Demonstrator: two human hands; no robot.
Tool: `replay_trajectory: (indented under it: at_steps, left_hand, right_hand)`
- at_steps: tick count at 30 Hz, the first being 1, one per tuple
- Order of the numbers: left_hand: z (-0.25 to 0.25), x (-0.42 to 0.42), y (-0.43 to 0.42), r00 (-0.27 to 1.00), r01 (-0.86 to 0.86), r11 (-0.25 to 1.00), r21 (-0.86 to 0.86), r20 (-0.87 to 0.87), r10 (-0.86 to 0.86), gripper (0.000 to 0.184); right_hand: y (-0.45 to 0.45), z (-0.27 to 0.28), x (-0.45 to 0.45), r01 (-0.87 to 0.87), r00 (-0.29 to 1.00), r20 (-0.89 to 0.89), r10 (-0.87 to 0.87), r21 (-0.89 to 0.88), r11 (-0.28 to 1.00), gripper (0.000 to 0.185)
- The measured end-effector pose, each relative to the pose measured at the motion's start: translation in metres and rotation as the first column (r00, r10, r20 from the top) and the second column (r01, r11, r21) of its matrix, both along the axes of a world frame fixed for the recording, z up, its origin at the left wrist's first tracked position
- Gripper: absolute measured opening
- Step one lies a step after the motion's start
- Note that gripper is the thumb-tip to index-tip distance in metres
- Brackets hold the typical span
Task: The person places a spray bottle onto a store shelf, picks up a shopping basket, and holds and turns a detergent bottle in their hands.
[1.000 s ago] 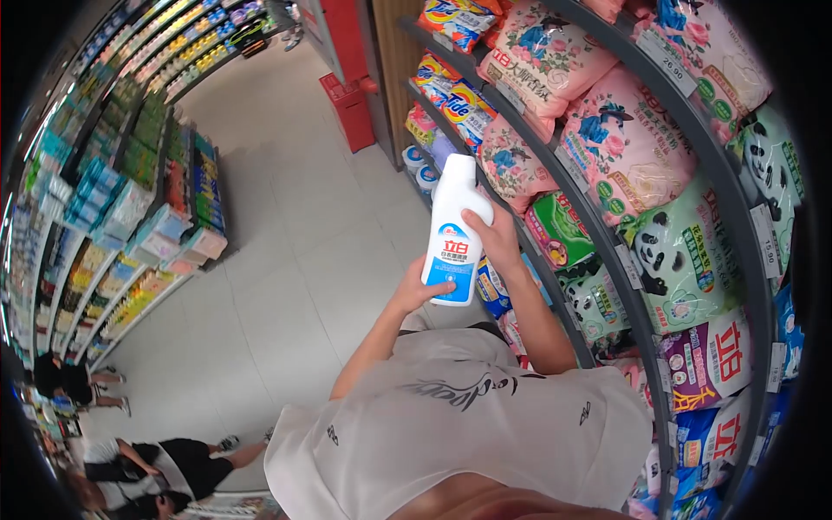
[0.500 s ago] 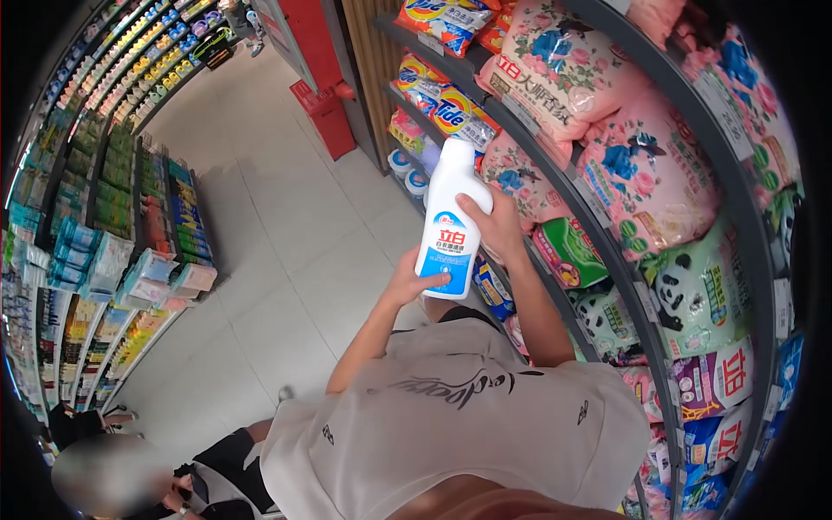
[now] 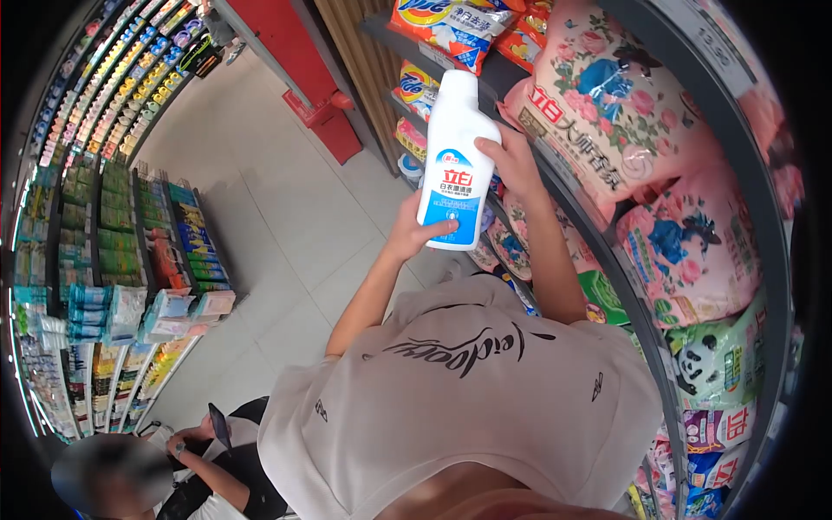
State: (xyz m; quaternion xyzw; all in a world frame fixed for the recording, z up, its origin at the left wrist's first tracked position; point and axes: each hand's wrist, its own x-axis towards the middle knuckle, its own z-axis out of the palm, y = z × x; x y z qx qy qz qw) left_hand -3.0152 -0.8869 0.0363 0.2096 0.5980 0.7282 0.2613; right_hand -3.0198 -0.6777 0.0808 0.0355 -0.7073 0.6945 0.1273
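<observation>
A white bleach bottle [image 3: 452, 126] with a white cap and a blue-and-white label with red lettering is held up in front of me, nearly upright, its label facing me. My left hand [image 3: 414, 229] is closed round its lower left side, thumb across the blue part of the label. Higher up on the right, my right hand [image 3: 510, 159] grips the bottle's side near the shoulder, thumb in front. The fingers behind the bottle are hidden.
Close on my right, a curved-looking shelf [image 3: 598, 227] holds pink detergent bags [image 3: 624, 104] and panda-print bags [image 3: 715, 364]. Tide bags [image 3: 455, 30] sit beyond the bottle. Another stocked rack [image 3: 130, 234] stands left across the tiled floor [image 3: 286, 225]. At lower left a person [image 3: 217, 472] holds a phone.
Both hands and the bottle have moved higher in view. The pink bags on the right look larger and nearer. A phone now shows in the other person's hand.
</observation>
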Motion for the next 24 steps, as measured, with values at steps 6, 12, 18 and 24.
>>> replay_trajectory:
  at_steps: [6,12,18,24]
  left_hand:
    - [0.010,-0.044,0.012,1.000,0.004,1.000,0.011,0.029,-0.005,0.046]
    - [-0.001,-0.088,0.022,0.995,0.097,0.995,-0.033,-0.008,-0.097,0.053]
    - [-0.006,-0.131,0.027,0.978,0.210,0.978,-0.010,-0.018,-0.210,0.060]
    - [0.000,-0.184,0.025,0.945,0.317,0.948,-0.016,-0.073,-0.318,0.062]
  right_hand:
    - [0.010,0.005,-0.039,-0.025,0.998,0.056,0.026,-0.023,0.999,0.032]
    - [0.011,0.011,-0.066,0.171,0.980,0.095,-0.174,0.039,0.985,0.037]
    - [0.008,0.015,-0.091,0.317,0.941,0.092,-0.326,0.097,0.943,0.043]
    - [0.000,0.029,-0.118,0.432,0.882,0.096,-0.461,0.224,0.873,0.047]
